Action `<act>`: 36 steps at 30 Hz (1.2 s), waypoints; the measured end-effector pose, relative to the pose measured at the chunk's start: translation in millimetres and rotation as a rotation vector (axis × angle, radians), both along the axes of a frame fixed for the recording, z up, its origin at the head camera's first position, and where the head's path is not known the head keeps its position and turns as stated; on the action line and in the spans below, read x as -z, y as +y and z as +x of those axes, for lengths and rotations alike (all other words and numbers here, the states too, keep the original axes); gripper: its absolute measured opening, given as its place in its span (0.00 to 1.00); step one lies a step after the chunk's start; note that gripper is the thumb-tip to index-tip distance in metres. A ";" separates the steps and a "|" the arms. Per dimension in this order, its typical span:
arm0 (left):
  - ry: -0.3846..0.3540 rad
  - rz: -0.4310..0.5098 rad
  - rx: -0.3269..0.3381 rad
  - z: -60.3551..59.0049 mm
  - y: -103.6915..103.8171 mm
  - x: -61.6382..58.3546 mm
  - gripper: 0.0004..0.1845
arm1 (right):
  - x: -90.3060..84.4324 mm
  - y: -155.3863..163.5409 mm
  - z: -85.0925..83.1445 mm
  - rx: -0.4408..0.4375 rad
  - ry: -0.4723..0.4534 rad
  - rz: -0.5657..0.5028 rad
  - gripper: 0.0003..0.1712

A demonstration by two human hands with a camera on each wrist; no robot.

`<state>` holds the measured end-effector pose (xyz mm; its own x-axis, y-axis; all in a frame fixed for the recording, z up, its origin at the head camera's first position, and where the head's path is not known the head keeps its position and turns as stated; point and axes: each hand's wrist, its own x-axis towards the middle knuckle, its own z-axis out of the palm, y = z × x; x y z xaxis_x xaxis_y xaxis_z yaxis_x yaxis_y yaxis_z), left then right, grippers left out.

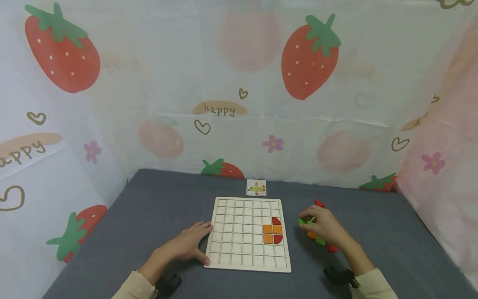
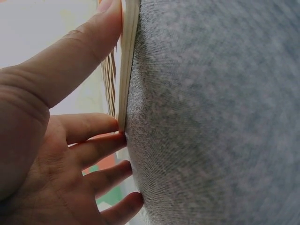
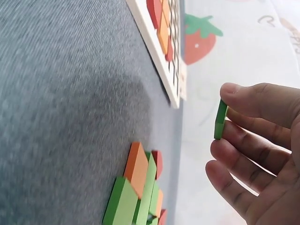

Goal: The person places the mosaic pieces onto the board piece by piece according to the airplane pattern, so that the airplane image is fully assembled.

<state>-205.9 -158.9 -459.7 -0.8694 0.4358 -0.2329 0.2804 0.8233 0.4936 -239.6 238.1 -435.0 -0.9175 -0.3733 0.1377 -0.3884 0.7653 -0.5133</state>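
Head view, item in hand: your right hand (image 1: 323,226) pinches a green tile (image 3: 220,120) above the loose pile (image 3: 138,187), your left hand (image 1: 186,245) lies flat, bracing the grid board (image 1: 224,232); next likely calls for carrying it to a free cell.

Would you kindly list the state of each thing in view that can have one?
Grid board: flat on table, five tiles placed.
Left hand: fingers straight, steadying the board's left edge.
Right hand: pinching green tile, lifted.
Loose tiles: piled on cloth.
Pattern card: flat beyond the board.
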 end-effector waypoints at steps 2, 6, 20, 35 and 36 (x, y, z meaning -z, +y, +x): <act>0.004 0.002 0.002 0.1 0.0 0.1 0.53 | 0.0 -3.6 -0.5 -0.007 0.005 -0.009 0.13; 0.005 0.016 0.009 0.0 -0.9 0.8 0.53 | 1.2 -10.4 -1.3 -0.015 0.017 -0.014 0.12; 0.017 0.022 0.022 -1.0 -2.1 2.3 0.53 | 2.4 -39.2 -5.6 -0.031 0.017 -0.010 0.14; 0.023 0.031 0.029 0.9 -2.1 0.9 0.53 | 5.9 -63.1 -12.9 -0.127 0.010 0.003 0.13; 0.021 0.031 0.029 1.1 -2.3 0.5 0.53 | 5.7 -65.2 -13.4 -0.132 0.009 0.003 0.13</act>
<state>-204.9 -161.1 -460.2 -0.8609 0.4676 -0.2005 0.3146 0.7989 0.5126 -253.0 172.9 -440.7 -0.8590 -0.4913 0.1442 -0.4905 0.7089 -0.5069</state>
